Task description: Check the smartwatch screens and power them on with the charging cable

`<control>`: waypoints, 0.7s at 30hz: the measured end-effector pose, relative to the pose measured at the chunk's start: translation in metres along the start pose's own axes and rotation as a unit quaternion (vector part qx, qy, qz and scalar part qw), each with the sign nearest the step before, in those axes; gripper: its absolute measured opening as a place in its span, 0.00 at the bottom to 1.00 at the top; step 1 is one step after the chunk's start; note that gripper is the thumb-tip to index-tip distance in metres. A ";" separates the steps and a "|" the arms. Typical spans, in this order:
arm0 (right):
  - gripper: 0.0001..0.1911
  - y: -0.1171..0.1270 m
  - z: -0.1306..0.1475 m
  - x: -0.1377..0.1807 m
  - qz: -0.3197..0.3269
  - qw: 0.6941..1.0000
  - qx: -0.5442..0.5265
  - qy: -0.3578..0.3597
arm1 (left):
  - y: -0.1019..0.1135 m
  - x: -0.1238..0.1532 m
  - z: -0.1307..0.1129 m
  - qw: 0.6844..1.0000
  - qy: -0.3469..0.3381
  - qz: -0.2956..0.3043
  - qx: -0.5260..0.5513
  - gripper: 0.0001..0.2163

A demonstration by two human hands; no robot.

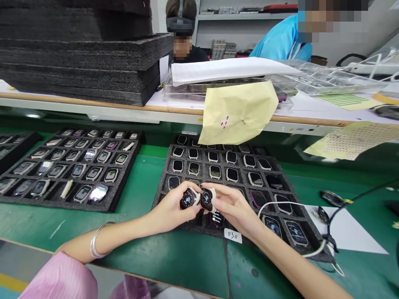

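Observation:
My left hand [177, 207] is closed around a smartwatch [188, 199] without a strap, its dark round-cornered screen lit with a blue figure. Close beside it, my right hand [229, 203] pinches a second smartwatch [206, 198] by its pale case, its screen lit much the same way. Both are held above the near part of a black foam tray [193, 227], whose pockets hold rows of watch bodies. Just under my hands, a watch [216, 219] in the tray shows a lit list on its screen. A paper label [232, 235] reading 030 is at the tray's front edge.
Another foam tray of watches [109, 199] lies to the left. A white cable [289, 202] crosses the right side of my tray. Ahead runs a shelf edge [174, 111] with hanging yellow paper [238, 112] and stacked black foam [124, 89]. Two people are beyond.

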State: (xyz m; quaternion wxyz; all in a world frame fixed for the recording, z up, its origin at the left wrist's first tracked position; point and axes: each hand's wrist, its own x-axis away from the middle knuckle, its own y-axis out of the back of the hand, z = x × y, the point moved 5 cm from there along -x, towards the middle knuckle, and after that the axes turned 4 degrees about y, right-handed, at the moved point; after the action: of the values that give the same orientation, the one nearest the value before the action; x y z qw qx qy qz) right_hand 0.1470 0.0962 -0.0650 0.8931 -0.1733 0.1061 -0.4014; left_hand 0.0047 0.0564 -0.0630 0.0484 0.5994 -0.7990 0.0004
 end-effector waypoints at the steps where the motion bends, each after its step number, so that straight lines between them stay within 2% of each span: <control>1: 0.18 0.000 0.000 0.000 -0.001 1.000 0.002 0.002 | 0.000 0.000 0.000 1.000 -0.002 -0.001 0.003 0.12; 6: 0.19 0.001 0.001 0.002 0.012 1.000 -0.003 -0.003 | 0.001 -0.003 0.003 1.000 0.010 0.012 0.026 0.14; 12: 0.17 0.002 0.008 0.005 0.005 1.000 0.008 -0.001 | 0.008 -0.004 0.001 0.999 0.019 -0.018 -0.030 0.13; 21: 0.17 0.003 0.017 0.008 0.000 1.000 0.023 0.013 | 0.010 -0.004 0.001 0.999 0.014 -0.013 -0.049 0.12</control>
State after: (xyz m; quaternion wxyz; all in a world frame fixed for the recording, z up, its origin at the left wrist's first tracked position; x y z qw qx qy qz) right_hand 0.1598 0.0964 -0.0506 0.8954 -0.1473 0.1084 -0.4059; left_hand -0.0037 0.0629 -0.0632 0.0894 0.6064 -0.7895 -0.0309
